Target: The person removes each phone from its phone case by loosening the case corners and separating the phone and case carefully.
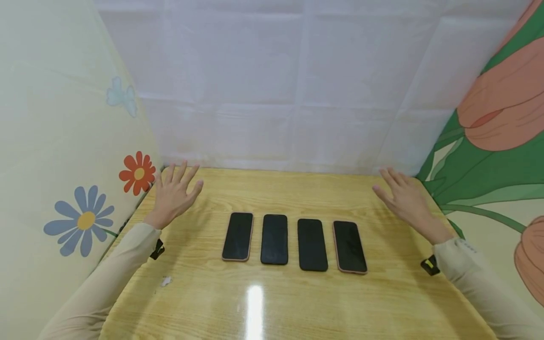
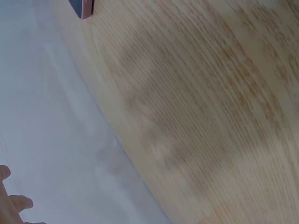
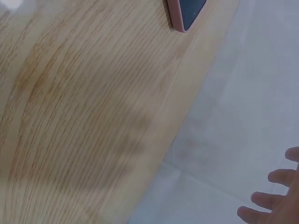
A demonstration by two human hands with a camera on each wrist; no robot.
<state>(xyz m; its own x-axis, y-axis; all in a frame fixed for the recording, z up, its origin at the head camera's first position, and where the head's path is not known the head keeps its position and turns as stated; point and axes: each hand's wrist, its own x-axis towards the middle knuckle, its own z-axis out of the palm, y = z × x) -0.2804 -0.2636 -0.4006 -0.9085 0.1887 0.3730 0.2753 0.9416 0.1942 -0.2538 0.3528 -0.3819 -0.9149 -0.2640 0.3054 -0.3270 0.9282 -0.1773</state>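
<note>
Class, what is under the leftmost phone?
The leftmost phone lies on the table, whose wood shows all around it; whatever is directly beneath is covered and cannot be seen.

The right hand (image 3: 286,205) shows against a white sheet (image 3: 229,126), perhaps cloth, apart from a pink-edged phone (image 3: 188,11).

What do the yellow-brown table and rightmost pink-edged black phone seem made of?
Yellow-brown table: glossy wood or laminate, by its grain and reflection.
Pink-edged black rectangular phone: probably smooth glass, by its flat dark face; its dull pink edging may be plastic or silicone.
</note>
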